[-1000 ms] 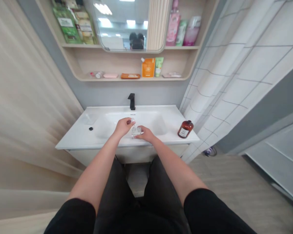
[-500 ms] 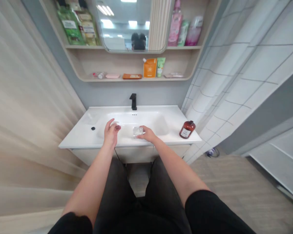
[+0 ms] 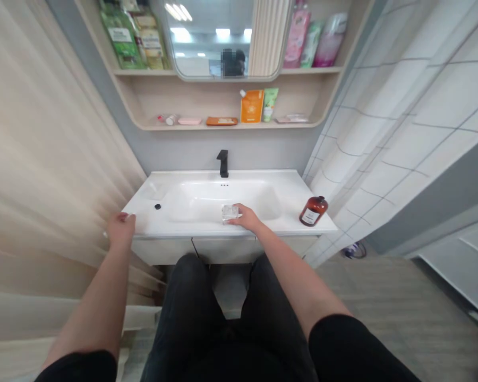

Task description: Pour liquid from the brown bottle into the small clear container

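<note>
At the sink's front (image 3: 207, 197), head cam: R hand (image 3: 247, 216) grips clear box (image 3: 230, 213), thumb & fingers closed round its R side; can't tell if base touches anything. L hand (image 3: 120, 229), well apart near counter's (image 3: 144, 225) L end, fingers curled; can't tell if they've got anything. Progress, prob.: box picked up, L hand off it; release not done. Amber btl (image 3: 313, 211) on R, untouched.
</note>
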A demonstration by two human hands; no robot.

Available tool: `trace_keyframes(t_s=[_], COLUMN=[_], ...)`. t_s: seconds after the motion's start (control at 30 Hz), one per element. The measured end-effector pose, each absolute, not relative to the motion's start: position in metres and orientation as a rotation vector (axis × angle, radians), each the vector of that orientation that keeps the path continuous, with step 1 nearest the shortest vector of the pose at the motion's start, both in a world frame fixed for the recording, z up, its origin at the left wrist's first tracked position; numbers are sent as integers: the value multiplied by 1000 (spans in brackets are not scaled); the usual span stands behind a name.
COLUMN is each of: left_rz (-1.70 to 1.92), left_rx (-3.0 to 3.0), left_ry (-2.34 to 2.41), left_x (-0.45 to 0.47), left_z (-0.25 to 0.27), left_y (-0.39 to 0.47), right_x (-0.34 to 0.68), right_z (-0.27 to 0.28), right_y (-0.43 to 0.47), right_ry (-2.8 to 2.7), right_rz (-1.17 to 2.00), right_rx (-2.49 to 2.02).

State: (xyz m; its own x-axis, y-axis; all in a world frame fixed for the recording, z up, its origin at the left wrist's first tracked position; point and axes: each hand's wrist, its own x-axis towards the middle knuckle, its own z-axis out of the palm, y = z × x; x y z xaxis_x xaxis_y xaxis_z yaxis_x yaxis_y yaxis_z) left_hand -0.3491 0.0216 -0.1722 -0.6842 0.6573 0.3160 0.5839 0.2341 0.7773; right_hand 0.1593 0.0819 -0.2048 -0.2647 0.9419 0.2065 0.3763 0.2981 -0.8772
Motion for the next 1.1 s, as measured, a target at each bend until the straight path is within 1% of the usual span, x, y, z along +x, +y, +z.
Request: trace_keyframes(t_s=[0.07,0.3,0.6,0.77,0.87,0.93,0.97,1.03,1.1], left_rz=[1321,1286,1088,1137,1331,1475,1510,1508,1428], left_rx=[1240,1436,1610,1552,1603,1741,1831,1950,1976], left_ry=[2539,2603,2569,2594,2636,2521,2390,2070,1766], left_x=[-357,-352,-365,-366,-346,-318,-300,-256,-208], left_z=[-172,-188,-197,-196,-188,-180,-176,-170,-168], left_y=[26,34,43,40,33,29,30,36,50], right_x=[160,161,160,160,159,159,159,159,159], right_z=[-204,-207,-206,-208,-212,-215,-216,-218,-219], right_y=[81,82,82,83,85,87,87,88,88], right_ry=[-1799,-1809,-1800,-1786,-1772,-1759,-1750,-1723,-1697], right_rz=[924,915,945,925,943,971,984,1004,1028], right_rx=[-1189,-1204,-1194,-1194,-1177,-1145,-1132,-1123,-1114])
